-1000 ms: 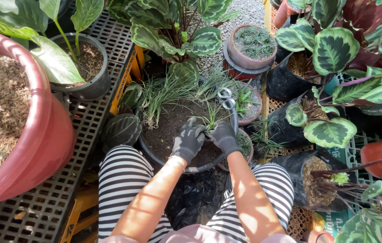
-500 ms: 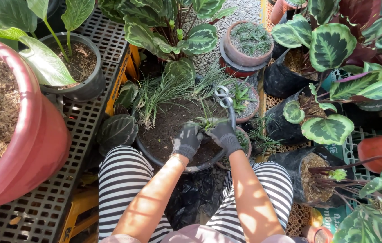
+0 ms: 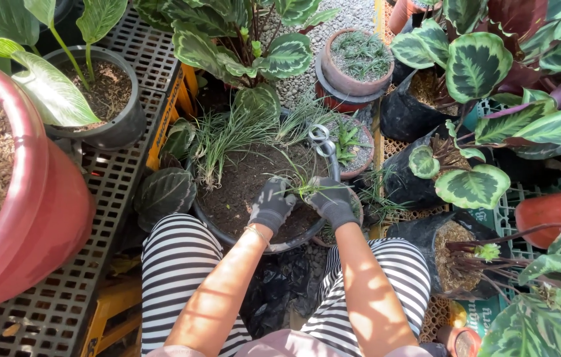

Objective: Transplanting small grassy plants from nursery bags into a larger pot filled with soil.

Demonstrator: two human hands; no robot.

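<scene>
Your gloved left hand (image 3: 271,205) and right hand (image 3: 333,201) reach forward with bare forearms angled inward, both hands pinched together around a small grassy plantlet (image 3: 302,187) set in the soil of the black pot (image 3: 209,218) between your knees.

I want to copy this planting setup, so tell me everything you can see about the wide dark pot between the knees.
The wide dark pot is round, shallow, apparently plastic, and upright between striped knees. Dark soil fills it, with grassy tufts along its far side. Both gloved hands, left hand and right hand, press soil around a small grassy plant. Scissors lie at its far rim.
</scene>
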